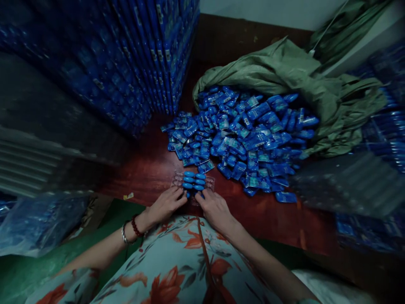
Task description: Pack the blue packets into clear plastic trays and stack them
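A clear plastic tray [209, 182] lies near the table's front edge, with two short columns of glossy blue oval packets [189, 180] in its middle. My left hand [167, 203] is at the tray's near left, fingers bent and closed on a blue packet [188, 195] that shows at the fingertips. Opposite it, my right hand [217, 209] has its fingers closed at the near right of the columns, on another blue packet mostly hidden by the fingers. Just beyond the tray spreads a heap of loose blue packets [228, 143] with printed labels.
The heap spills from a green sack [259, 71] on the reddish-brown table [142, 169]. Tall stacks of filled blue trays [126, 55] rise at the left. Stacked clear trays [28, 156] stand far left, and more clear trays [351, 181] lie at the right.
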`<state>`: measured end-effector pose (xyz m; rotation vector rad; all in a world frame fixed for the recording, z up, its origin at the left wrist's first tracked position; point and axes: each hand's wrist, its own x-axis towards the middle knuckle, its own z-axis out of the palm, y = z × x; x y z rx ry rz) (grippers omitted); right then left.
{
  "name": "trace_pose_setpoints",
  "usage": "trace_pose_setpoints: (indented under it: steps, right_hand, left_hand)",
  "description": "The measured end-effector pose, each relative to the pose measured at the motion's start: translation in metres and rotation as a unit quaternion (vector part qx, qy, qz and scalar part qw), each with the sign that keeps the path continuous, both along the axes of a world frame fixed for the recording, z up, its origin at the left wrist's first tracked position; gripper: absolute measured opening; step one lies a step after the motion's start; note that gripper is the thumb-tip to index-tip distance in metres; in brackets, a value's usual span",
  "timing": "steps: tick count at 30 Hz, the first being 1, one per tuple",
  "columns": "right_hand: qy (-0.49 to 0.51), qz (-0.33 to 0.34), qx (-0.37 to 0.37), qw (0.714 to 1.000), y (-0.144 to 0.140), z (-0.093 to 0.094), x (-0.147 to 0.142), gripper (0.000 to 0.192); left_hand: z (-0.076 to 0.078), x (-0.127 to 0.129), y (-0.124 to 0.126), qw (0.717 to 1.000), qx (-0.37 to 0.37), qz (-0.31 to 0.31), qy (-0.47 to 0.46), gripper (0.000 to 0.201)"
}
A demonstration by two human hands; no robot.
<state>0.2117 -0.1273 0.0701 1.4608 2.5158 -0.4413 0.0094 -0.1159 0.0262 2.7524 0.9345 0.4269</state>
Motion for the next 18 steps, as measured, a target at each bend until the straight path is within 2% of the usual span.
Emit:
trace_pose_setpoints:
  steps: [3, 6, 9, 11, 14, 16, 18]
  right_hand:
    - [-0.007, 0.02, -0.006, 1.0, 0.008, 0.005, -0.012, 0.026]
    - [-0.02, 0.031, -0.007, 0.999, 0.011, 0.004, -0.017, 0.028]
    - [-0.005, 0.027, 0.025, 0.999, 0.003, -0.001, -0.008, 0.032]
    - [0.024, 0.005, 0.068, 0.997, -0.001, -0.005, 0.005, 0.034]
    - [0.054, -0.056, 0.115, 0.99, 0.012, -0.009, 0.025, 0.034]
    - [0.056, -0.061, 0.107, 0.991, 0.035, -0.012, 0.033, 0.036]
    - [0.045, -0.013, 0.074, 0.996, 0.064, -0.016, 0.036, 0.039]
  left_hand:
    - [0.002, 0.008, 0.0, 0.999, -0.035, -0.004, 0.019, 0.025]
    - [-0.003, 0.006, -0.001, 0.999, -0.034, 0.025, -0.02, 0.029]
    - [-0.009, -0.005, -0.003, 0.996, 0.004, 0.042, -0.074, 0.033]
    - [-0.011, -0.011, 0.001, 0.988, 0.001, 0.095, -0.12, 0.033]
    - [-0.012, -0.011, 0.025, 0.962, -0.048, 0.186, -0.192, 0.027]
    - [-0.011, -0.002, 0.052, 0.966, -0.073, 0.17, -0.182, 0.025]
    - [-0.009, 0.013, 0.082, 0.983, -0.078, 0.118, -0.116, 0.024]
